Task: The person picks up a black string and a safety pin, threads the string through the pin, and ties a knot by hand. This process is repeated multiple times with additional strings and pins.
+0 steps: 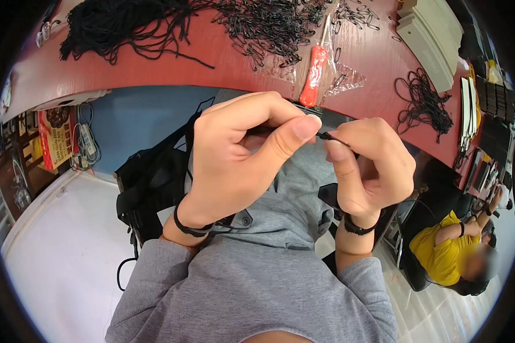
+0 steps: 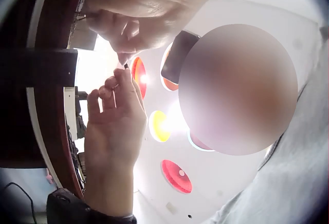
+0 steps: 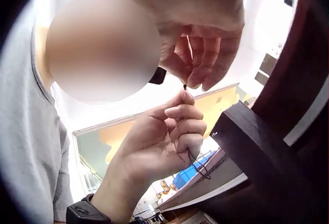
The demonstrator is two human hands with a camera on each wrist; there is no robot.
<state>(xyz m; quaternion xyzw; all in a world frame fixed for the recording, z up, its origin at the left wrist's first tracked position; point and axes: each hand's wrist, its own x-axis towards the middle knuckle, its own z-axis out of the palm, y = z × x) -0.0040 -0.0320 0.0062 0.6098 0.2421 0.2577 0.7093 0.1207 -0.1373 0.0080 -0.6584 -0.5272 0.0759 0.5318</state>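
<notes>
Two hands above red surface [image 1: 154, 63]: left hand [image 1: 240, 154], right hand [image 1: 372, 166] pinching black cord [image 1: 333, 138], axis left-right; orange screwdriver [image 1: 315, 74], cord pile [image 1: 120, 26] beyond.

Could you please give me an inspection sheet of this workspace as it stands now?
Surface: red table, curved edge.
Job's things: thin black cord pinched between both hands; in the right wrist view it loops out below the right hand.
Clutter: heap of black cords, pile of black clips, red-handled tool, clear bags, coiled cords, stacked grey cards.
Grippers: left hand and right hand both pinch the cord.
Cables: power strip with leads on the floor.
Surroundings: seated person in yellow, black bag.
</notes>
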